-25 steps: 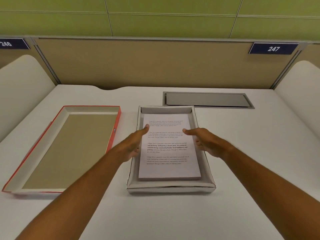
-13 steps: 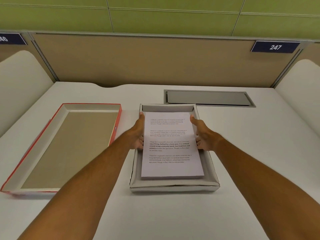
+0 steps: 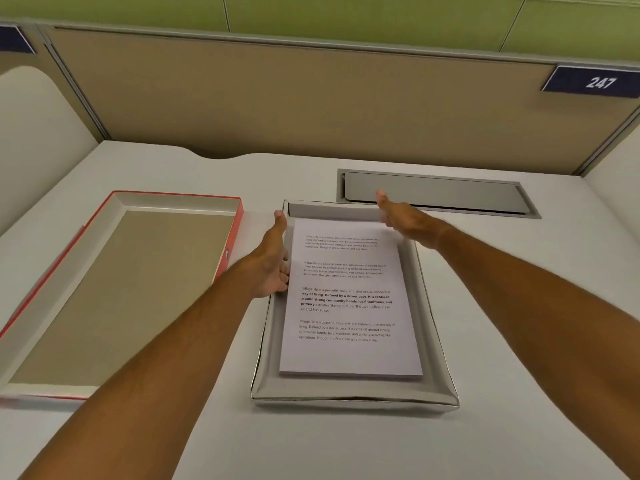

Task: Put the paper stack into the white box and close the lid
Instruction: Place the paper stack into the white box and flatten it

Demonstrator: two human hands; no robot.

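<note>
The paper stack (image 3: 349, 306), white sheets with printed text, lies flat inside the white box (image 3: 353, 396) in the middle of the desk. My left hand (image 3: 273, 261) rests against the box's left wall beside the paper, fingers at the stack's left edge. Over the box's far right corner my right hand (image 3: 401, 214) is spread with its fingers apart and holds nothing. The lid (image 3: 114, 289), red outside and pale inside, lies upside down on the desk to the left of the box.
A grey cable hatch (image 3: 436, 194) is set into the white desk (image 3: 536, 306) behind the box. A tan partition (image 3: 311, 105) with a "247" sign (image 3: 594, 83) closes the back. White side panels stand at the left and right.
Both hands have slid from the middle of the paper outward and toward the far end of the box. The right hand has lifted off the paper to the far right corner.
</note>
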